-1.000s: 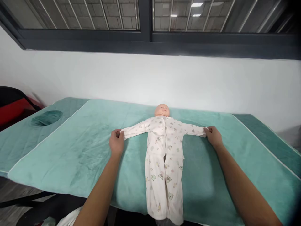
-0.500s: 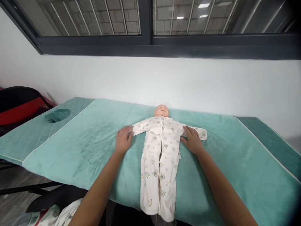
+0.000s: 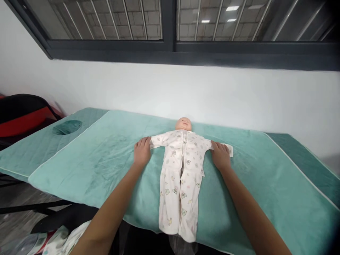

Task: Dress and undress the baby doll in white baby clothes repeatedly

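Observation:
A baby doll (image 3: 183, 124) lies on its back, head toward the wall, dressed in a white printed long-sleeved top (image 3: 192, 150) and matching pants (image 3: 170, 198). Both sleeves are stretched out sideways. At the end of the sleeve on the left, my left hand (image 3: 142, 150) has its fingers closed over the cuff, which they hide. My right hand (image 3: 221, 154) is wrapped over the other sleeve (image 3: 230, 150), whose cuff sticks out past my fingers. The doll's own hands are out of sight. The pant legs reach over the near edge of the bed.
A green padded bed cover (image 3: 92, 156) with a face hole (image 3: 67, 127) spreads beneath the doll. Behind it are a white wall (image 3: 159, 90) and a dark window frame (image 3: 170, 46). A red and black chair (image 3: 23, 117) stands at left; cloth items (image 3: 63, 241) lie below the near edge.
My right hand has slid outward along its sleeve, toward the cuff, and its fingers have closed over it. My left hand has settled over the other cuff. The view has shifted slightly.

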Demonstrator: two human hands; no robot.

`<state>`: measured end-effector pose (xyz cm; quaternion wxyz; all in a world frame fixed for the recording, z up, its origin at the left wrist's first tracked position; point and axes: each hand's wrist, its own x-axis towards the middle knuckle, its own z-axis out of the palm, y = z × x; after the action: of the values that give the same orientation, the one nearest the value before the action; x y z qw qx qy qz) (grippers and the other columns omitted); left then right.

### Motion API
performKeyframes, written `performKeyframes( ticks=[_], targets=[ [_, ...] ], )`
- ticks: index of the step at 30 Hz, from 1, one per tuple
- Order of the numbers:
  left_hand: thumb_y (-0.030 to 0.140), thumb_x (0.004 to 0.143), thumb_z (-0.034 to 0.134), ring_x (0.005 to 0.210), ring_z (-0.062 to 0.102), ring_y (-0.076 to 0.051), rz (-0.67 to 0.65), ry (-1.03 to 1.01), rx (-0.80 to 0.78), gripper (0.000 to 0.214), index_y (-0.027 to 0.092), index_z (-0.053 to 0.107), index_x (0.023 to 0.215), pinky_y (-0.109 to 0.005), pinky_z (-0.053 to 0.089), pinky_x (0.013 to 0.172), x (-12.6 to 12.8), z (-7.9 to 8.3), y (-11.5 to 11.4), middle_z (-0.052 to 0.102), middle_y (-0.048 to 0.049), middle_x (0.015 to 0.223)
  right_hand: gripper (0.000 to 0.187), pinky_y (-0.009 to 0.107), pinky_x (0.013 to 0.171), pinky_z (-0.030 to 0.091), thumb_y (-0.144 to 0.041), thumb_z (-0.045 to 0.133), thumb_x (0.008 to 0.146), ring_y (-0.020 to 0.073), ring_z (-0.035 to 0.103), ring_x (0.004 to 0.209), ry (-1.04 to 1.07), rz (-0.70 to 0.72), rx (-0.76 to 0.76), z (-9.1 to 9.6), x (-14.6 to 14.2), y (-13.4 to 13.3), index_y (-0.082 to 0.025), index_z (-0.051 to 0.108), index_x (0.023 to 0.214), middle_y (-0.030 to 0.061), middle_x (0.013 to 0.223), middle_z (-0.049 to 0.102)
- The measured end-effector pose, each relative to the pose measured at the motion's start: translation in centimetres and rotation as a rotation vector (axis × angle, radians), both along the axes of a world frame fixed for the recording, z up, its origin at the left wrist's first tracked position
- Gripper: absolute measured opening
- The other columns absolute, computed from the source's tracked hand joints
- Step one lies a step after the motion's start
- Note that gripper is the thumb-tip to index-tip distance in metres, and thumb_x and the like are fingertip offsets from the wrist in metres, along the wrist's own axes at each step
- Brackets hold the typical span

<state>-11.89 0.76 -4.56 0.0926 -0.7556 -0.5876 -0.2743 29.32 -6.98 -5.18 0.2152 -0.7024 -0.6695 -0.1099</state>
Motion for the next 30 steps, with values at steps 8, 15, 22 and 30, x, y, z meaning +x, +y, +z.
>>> performKeyframes(
  ticks=[8,15,22,30],
  targets=[
    [0.008,0.084,0.041,0.130,0.049,-0.029,-0.031,-0.116,-0.041,0.051,0.020,0.058,0.130,-0.044,0.036,0.106,-0.4,0.6,-0.6,0.058,-0.0120,0.139,0.038,0.051,0.114,0.031,-0.032,0.049,0.095,0.0307,0.046,0.131,0.109,0.133,0.095,0.9,-1.2,-2.1,-0.020,0.055,0.131,0.0131,0.140,0.054],
    [0.031,0.094,0.051,0.126,0.053,-0.025,-0.410,-0.361,-0.009,0.032,0.024,0.060,0.124,-0.045,0.039,0.110,3.5,2.5,-7.2,0.062,-0.0103,0.131,0.028,0.046,0.093,0.051,-0.041,0.060,0.094,0.0285,0.060,0.108,0.314,0.523,0.159,1.1,-8.1,-9.7,-0.023,0.062,0.115,0.0123,0.113,0.064],
    [0.026,0.093,0.058,0.126,0.050,-0.026,-0.595,-0.307,-0.019,0.018,0.026,0.065,0.110,-0.047,0.043,0.104,9.1,4.0,-13.3,0.060,-0.0081,0.125,0.017,0.040,0.085,0.053,-0.033,0.056,0.096,0.0243,0.063,0.097,0.431,0.482,0.198,1.4,-10.2,-10.7,-0.024,0.066,0.108,0.0089,0.102,0.065],
    [0.014,0.097,0.044,0.105,0.059,-0.020,-0.611,-0.286,0.009,0.018,0.023,0.059,0.102,-0.053,0.035,0.112,9.3,3.7,-15.8,0.065,-0.0048,0.102,0.021,0.040,0.085,0.052,-0.038,0.059,0.094,0.0251,0.060,0.101,0.570,0.428,0.240,1.3,-10.3,-10.5,-0.022,0.061,0.107,0.0097,0.105,0.062]
  ],
)
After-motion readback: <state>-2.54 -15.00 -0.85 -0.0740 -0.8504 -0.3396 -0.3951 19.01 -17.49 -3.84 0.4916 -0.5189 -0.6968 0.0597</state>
